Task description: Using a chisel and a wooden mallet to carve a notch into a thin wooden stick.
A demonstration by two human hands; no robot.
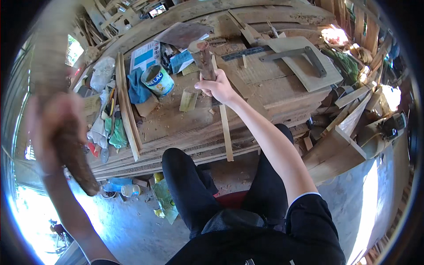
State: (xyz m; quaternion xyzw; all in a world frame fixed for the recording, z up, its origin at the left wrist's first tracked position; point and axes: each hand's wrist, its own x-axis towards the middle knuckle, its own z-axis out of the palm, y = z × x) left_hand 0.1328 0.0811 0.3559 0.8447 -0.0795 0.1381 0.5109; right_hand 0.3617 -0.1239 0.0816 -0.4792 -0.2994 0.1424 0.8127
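Observation:
My left hand (59, 126), smeared by motion, is raised at the left and wrapped round a long wooden piece (77, 161). Its lower end is dark brown and blunt, and its paler upper part blurs toward the top edge. Over the middle of the workbench, my right hand (219, 88) is closed round a short, rough brown wooden piece (205, 62), which points up and slightly left with a pale, rounded top. A thin wooden strip (225, 132) passes under my right hand and juts past the bench's near edge.
On the wooden bench (176, 126) are a blue-and-white tin (157, 80), a blue cloth (136, 83), a yellowish paper piece (188, 99) and a metal square (304, 57) on a pale board. Long slats (126, 110) lie at the left. Boards (335, 152) lean at the right.

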